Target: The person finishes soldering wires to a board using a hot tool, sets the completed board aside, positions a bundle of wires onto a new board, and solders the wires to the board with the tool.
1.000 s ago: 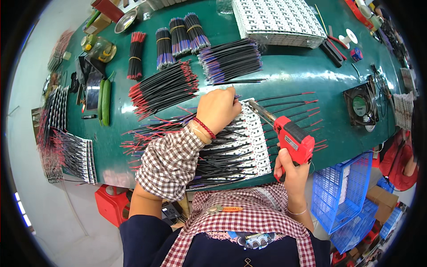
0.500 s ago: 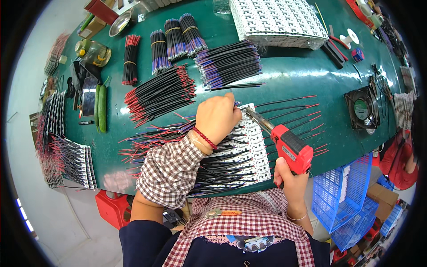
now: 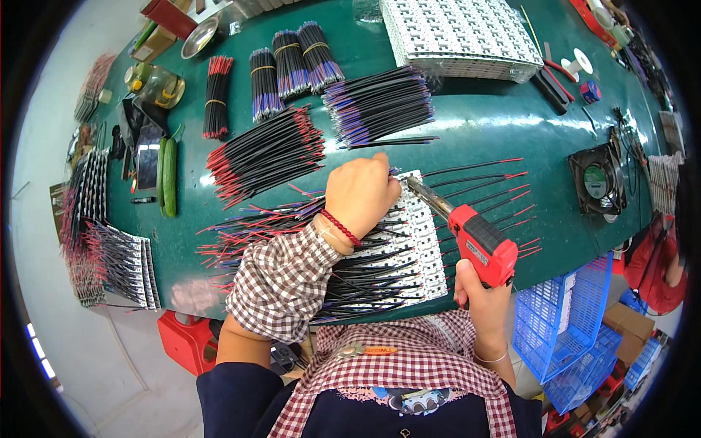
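My left hand (image 3: 361, 193) rests closed on the upper end of a white strip panel (image 3: 422, 248), pinching a thin black wire against it; a red bead bracelet circles the wrist. My right hand (image 3: 478, 292) grips a red soldering gun (image 3: 478, 241) by its handle. The gun's metal tip (image 3: 420, 191) points up-left and touches the panel right beside my left fingers. Black wires with red and purple ends (image 3: 365, 274) are joined along the panel's left side and fan out under my checked sleeve.
Piles and bundles of black wire (image 3: 266, 153) lie on the green table (image 3: 482, 124), with a stack of white panels (image 3: 460, 33) at the back. A small fan (image 3: 599, 179) sits right, blue baskets (image 3: 566, 328) below it. Finished wired panels (image 3: 124, 263) lie left.
My left hand has slid slightly up the panel and the soldering gun tip has followed to stay beside it. The view has shifted a little.
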Demonstrator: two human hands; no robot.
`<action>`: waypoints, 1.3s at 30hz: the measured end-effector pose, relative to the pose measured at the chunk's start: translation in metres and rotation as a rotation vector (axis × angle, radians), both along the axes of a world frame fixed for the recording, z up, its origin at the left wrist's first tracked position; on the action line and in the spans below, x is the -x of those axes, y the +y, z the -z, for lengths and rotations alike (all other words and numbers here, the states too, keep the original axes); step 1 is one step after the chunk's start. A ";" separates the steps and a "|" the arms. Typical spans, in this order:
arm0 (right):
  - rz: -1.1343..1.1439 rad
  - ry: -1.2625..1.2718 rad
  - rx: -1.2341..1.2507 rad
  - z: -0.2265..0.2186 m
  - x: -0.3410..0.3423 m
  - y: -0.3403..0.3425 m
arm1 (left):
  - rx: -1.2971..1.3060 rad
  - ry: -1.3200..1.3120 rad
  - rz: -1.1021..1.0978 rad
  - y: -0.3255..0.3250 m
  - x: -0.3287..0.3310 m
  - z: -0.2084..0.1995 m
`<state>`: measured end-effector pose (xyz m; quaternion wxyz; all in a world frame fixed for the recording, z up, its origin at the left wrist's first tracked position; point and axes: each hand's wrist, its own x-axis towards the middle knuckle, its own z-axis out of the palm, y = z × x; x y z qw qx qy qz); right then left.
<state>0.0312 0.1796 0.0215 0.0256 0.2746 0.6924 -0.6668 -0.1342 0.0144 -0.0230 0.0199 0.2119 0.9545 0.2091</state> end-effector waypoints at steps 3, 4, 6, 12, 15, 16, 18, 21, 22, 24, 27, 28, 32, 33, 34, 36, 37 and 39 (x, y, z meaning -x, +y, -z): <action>-0.016 -0.004 -0.045 0.001 -0.001 -0.003 | -0.006 -0.001 -0.002 -0.002 0.000 0.000; -0.018 -0.007 -0.055 0.001 -0.002 -0.001 | 0.005 -0.009 -0.001 0.000 0.000 -0.001; 0.012 0.005 -0.002 -0.001 0.000 0.002 | 0.019 -0.006 0.005 0.004 0.000 0.000; 0.101 -0.013 0.112 -0.006 0.003 0.000 | 0.008 0.003 0.001 0.001 0.000 0.001; 0.086 -0.024 0.100 -0.006 0.003 0.000 | 0.006 0.010 0.002 0.001 -0.001 0.000; 0.084 -0.024 0.092 -0.005 0.003 0.000 | -0.001 0.016 0.001 0.001 -0.001 0.001; 0.046 -0.017 0.058 -0.004 0.003 0.000 | 0.001 0.016 -0.003 0.001 -0.001 0.002; 0.021 0.005 0.040 -0.001 0.001 0.001 | 0.007 0.005 -0.010 0.001 -0.002 0.000; 0.033 0.021 0.059 0.000 0.000 0.002 | 0.012 -0.005 -0.013 0.001 -0.002 0.000; 0.098 0.040 0.109 -0.009 0.002 0.003 | -0.005 0.005 -0.001 0.002 -0.001 0.001; 0.140 0.074 0.184 -0.008 0.000 0.007 | -0.014 0.012 0.003 -0.001 -0.001 0.002; 0.134 0.084 0.194 -0.009 -0.001 0.007 | -0.009 0.008 0.002 0.000 -0.001 0.002; 0.041 0.074 0.119 -0.002 -0.005 0.005 | -0.011 0.028 -0.003 0.001 -0.003 0.001; 0.043 0.074 0.119 -0.001 -0.005 0.005 | -0.007 0.027 -0.004 0.002 -0.004 0.000; 0.019 0.054 0.105 -0.001 -0.005 0.005 | -0.004 0.027 -0.008 0.002 -0.004 0.000; -0.005 0.034 0.091 -0.001 -0.004 0.004 | -0.013 0.023 0.007 0.001 -0.004 -0.001; -0.013 0.033 0.085 -0.001 -0.003 0.004 | -0.022 0.020 0.023 0.000 -0.003 -0.001; -0.023 0.033 0.080 -0.001 -0.003 0.004 | -0.026 0.019 0.027 -0.001 -0.002 -0.001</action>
